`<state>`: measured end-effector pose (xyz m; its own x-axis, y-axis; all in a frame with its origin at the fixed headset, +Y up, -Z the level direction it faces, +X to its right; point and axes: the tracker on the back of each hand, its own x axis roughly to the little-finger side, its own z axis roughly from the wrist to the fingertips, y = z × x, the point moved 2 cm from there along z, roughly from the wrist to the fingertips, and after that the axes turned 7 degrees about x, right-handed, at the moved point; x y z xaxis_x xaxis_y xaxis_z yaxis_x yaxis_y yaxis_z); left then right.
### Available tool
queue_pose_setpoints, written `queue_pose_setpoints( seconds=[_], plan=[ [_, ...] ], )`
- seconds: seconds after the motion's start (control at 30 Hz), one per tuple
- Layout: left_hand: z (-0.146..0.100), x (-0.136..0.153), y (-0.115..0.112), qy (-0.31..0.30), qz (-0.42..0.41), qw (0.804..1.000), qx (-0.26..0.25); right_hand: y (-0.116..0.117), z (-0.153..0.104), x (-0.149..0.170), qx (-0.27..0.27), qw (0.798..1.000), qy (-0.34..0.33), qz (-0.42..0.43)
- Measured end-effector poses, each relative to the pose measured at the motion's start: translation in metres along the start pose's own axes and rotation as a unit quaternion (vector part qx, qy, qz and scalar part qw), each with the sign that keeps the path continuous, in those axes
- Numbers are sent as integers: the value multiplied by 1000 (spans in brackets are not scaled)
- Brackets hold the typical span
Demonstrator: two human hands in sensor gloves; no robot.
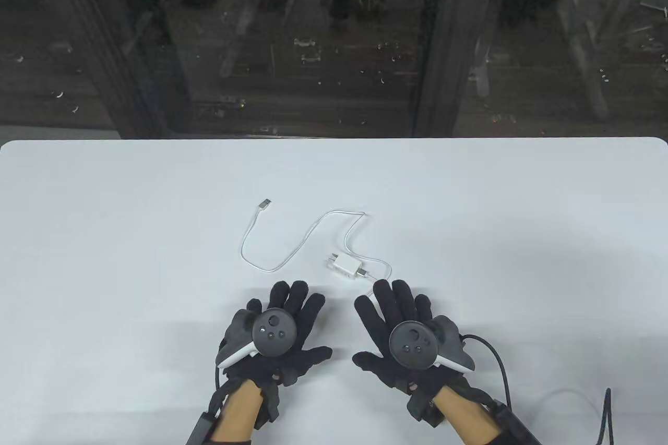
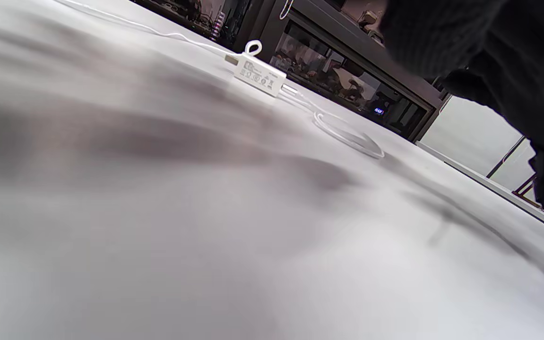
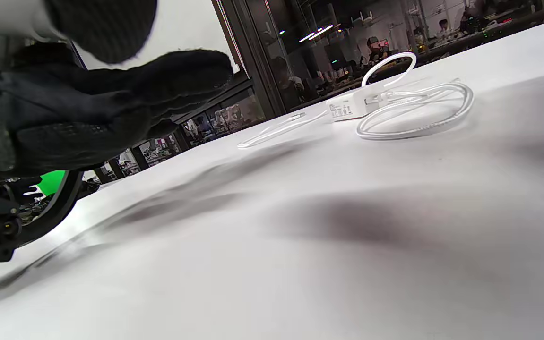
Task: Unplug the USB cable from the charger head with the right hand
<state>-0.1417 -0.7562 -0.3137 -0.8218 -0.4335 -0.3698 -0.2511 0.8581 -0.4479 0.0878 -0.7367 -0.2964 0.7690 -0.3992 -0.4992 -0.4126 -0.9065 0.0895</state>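
On a white table (image 1: 104,215), two gloved hands lie flat, palms down, fingers spread, side by side near the front edge. Neither holds anything. The left hand (image 1: 274,333) carries a round dark tracker (image 1: 274,333) on its back, and the right hand (image 1: 402,338) wears a matching tracker (image 1: 413,343), with a black lead (image 1: 496,361) curling away from its wrist.

Just beyond the fingertips of the right hand, and slightly toward the left hand, sits the small white charger (image 1: 345,265). Its metal prongs face away to the left, and the white cable (image 1: 292,252) is plugged into the end nearer the right hand. From that plug the cable bends close past the right hand's fingertips, loops back beyond the charger, then sweeps out ahead of the left hand in a wide curve. Its free metal plug (image 1: 265,204) lies farther out still, well apart from both hands.

From the left wrist, the charger (image 2: 259,76) shows printed markings on its side, the cable (image 2: 347,134) looping beside it and a dark gloved shape filling the upper right corner. From the right wrist, the charger (image 3: 349,107) lies with the cable (image 3: 418,113) coiled in front of it, and the glove's fingers (image 3: 177,78) reach in from the left, above the table and touching nothing.
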Motion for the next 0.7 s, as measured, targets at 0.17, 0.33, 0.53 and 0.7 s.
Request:
queue_pose_setpoints(
  seconds=[0.17,0.33,0.53,0.7],
  plan=[
    [1,3,0,-3,-17,1000,1,2,1,1,-7,1000,2,-5],
    [4,3,-1,-6,-26,1000,7,2,1,3,-4,1000,8,-3],
    [6,5,-2,-5,-37,999,15,7,4,7,-20,1000,19,3],
    [6,7,1,-9,-52,999,10,7,4,9,-16,1000,22,1]
  ],
)
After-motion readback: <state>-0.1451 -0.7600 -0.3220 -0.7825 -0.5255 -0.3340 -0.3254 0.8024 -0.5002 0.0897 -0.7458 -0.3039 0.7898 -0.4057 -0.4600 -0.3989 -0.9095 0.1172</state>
